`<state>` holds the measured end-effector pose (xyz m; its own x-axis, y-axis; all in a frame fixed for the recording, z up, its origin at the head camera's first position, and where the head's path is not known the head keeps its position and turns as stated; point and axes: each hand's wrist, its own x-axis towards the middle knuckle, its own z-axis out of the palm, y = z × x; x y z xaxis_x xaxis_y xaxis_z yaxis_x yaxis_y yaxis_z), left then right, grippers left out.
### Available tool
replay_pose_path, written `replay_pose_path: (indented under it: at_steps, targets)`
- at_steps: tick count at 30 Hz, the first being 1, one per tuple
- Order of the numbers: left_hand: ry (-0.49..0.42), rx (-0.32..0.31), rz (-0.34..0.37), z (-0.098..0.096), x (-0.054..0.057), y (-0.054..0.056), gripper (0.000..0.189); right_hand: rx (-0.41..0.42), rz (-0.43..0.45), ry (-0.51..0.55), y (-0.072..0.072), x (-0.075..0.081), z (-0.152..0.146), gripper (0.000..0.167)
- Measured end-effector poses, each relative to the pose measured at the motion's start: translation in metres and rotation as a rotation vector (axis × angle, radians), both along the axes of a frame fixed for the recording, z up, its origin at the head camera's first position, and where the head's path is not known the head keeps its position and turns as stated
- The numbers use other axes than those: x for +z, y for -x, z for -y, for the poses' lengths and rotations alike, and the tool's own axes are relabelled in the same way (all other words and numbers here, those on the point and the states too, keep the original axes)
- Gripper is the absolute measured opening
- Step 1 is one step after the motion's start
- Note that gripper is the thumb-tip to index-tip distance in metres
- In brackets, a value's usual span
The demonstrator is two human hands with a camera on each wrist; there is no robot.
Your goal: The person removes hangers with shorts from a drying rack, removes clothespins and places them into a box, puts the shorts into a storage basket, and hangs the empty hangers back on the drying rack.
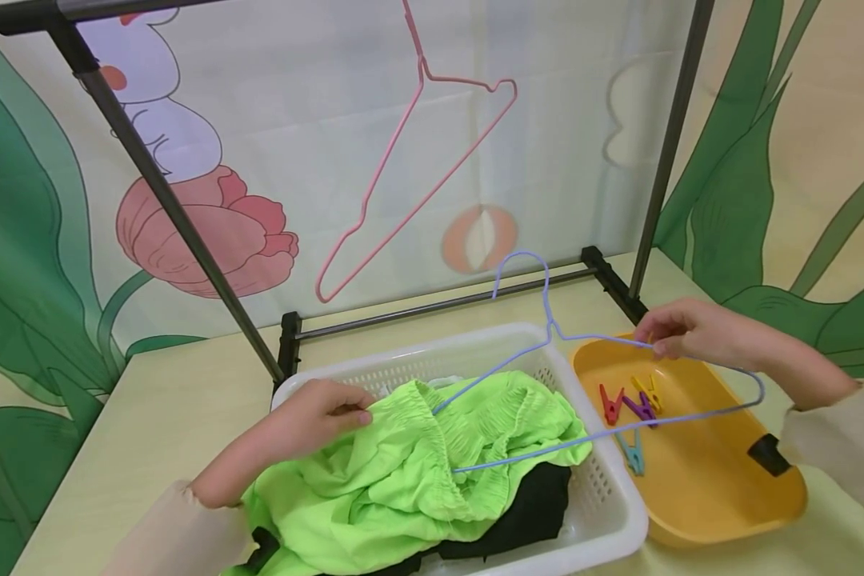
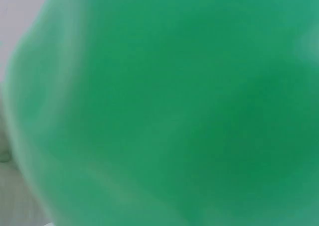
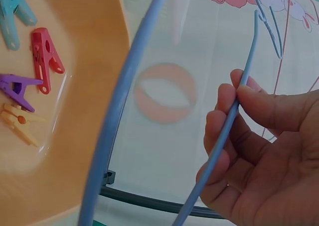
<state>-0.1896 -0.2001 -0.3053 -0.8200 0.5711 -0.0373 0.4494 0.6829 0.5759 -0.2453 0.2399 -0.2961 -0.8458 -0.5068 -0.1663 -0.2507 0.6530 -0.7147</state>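
In the head view my right hand [image 1: 698, 336] pinches the sloping shoulder of a blue wire hanger [image 1: 526, 458]; the right wrist view has the hand [image 3: 264, 141] with thumb and fingertips on the blue wire [image 3: 227, 129]. The hanger's hook points up, and its left end is tucked inside the gathered elastic waistband of a bright green garment [image 1: 360, 504]. My left hand [image 1: 324, 416] grips that waistband at its left edge, the fingers partly hidden by cloth. Blurred green cloth [image 2: 164, 106] fills most of the left wrist view and hides the left hand there.
Under the garment stands a white plastic basket [image 1: 619, 512] holding dark cloth [image 1: 533, 508]. To its right, a yellow tub [image 1: 720, 488] contains several coloured clothespins [image 1: 641, 404]. A pink hanger [image 1: 432, 192] hangs inside a black rack frame [image 1: 180, 216] behind.
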Motion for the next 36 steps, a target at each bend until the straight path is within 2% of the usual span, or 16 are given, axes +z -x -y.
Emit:
replay_pose_path:
  at_steps: [15,19,29,36]
  targets:
    - [0.006,-0.024,0.009,0.009,0.009,-0.011,0.009,-0.087,-0.161,-0.126,0.001,0.006,-0.016,0.017]
    - [0.013,-0.034,-0.012,0.013,0.009,-0.014,0.011,-0.111,-0.191,-0.159,0.001,0.01,-0.019,0.018]
    - [0.023,0.042,-0.105,0.024,0.004,-0.023,0.017,-0.158,-0.206,-0.184,0.002,0.022,-0.027,0.02]
    - [0.007,0.093,-0.167,0.034,-0.002,-0.029,0.011,-0.186,-0.253,-0.194,0.006,0.032,-0.035,0.018]
